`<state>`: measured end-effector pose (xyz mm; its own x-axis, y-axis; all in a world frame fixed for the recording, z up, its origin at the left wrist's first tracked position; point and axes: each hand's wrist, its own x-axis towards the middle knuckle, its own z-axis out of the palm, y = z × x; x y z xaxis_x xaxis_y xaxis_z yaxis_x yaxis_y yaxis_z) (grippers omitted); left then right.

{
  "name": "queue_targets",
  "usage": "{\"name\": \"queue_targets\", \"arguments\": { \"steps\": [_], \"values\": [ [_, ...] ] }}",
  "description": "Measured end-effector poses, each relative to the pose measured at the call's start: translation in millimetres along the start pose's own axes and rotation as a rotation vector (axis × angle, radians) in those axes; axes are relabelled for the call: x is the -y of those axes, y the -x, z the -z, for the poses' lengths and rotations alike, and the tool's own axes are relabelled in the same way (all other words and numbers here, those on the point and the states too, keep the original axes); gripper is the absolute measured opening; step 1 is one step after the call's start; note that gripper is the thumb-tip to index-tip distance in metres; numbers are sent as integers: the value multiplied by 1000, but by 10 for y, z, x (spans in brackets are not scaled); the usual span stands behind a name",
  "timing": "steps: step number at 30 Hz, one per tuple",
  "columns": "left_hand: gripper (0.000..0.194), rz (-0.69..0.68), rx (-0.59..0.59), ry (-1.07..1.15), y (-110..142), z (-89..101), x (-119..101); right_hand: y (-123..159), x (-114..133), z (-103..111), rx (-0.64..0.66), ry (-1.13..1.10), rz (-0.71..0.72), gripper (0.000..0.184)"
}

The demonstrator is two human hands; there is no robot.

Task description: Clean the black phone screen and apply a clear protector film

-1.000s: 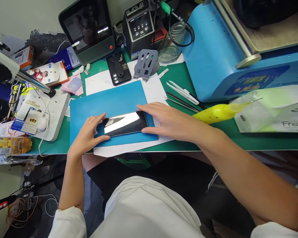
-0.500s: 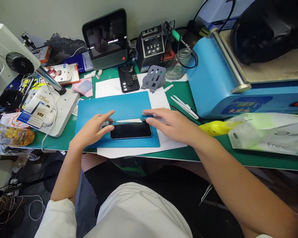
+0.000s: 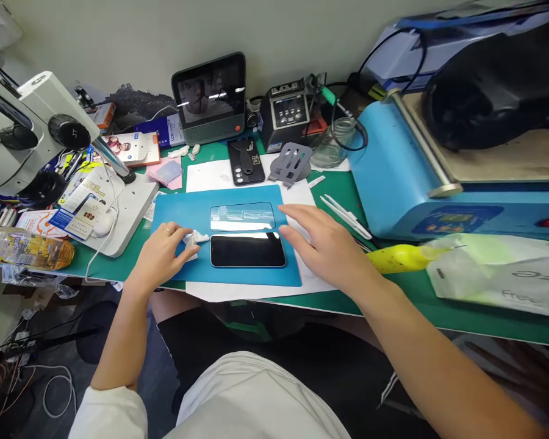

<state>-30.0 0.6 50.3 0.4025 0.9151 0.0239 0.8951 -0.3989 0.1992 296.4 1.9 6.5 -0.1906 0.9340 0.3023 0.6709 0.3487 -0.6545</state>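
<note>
A phone (image 3: 247, 250) with a dark screen lies face up on the blue mat (image 3: 183, 204). Just beyond it rests a clear, dark-edged glass screen protector (image 3: 242, 217), catching reflections. My left hand (image 3: 162, 253) is at the mat's left side, thumb and fingers apart around a crumpled white tissue (image 3: 194, 241); whether they grip it does not show clearly. To the right of the phone and glass, my right hand (image 3: 318, 244) hovers with thumb and fingers spread and nothing between them.
Behind the mat are a dark phone (image 3: 246, 161), a grey stand (image 3: 291, 164) and a soldering station (image 3: 284, 113). White tweezers (image 3: 345, 214), a yellow bottle (image 3: 400, 258) and a blue machine (image 3: 393, 177) sit right. A microscope (image 3: 73, 131) stands left.
The glass, earlier a thin sliver between my hands, now shows its full face on the mat. My left hand has moved left, revealing the tissue. The view has shifted.
</note>
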Motion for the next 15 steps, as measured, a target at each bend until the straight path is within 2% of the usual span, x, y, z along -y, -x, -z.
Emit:
{"name": "queue_targets", "arguments": {
  "steps": [3,6,11,15],
  "values": [
    [32,-9,-27,-23,68,-130,36,226,-22,-29,17,-22,11,41],
    [23,12,-99,-17,45,-204,46,334,-69,-72,-10,-32,15,38],
    [25,20,-259,-17,-32,-121,-53,385,-98,-109,-51,-83,18,33],
    [30,-35,-301,-33,-179,-70,-132,410,-70,-123,-105,-121,-17,31]
  ]
}}
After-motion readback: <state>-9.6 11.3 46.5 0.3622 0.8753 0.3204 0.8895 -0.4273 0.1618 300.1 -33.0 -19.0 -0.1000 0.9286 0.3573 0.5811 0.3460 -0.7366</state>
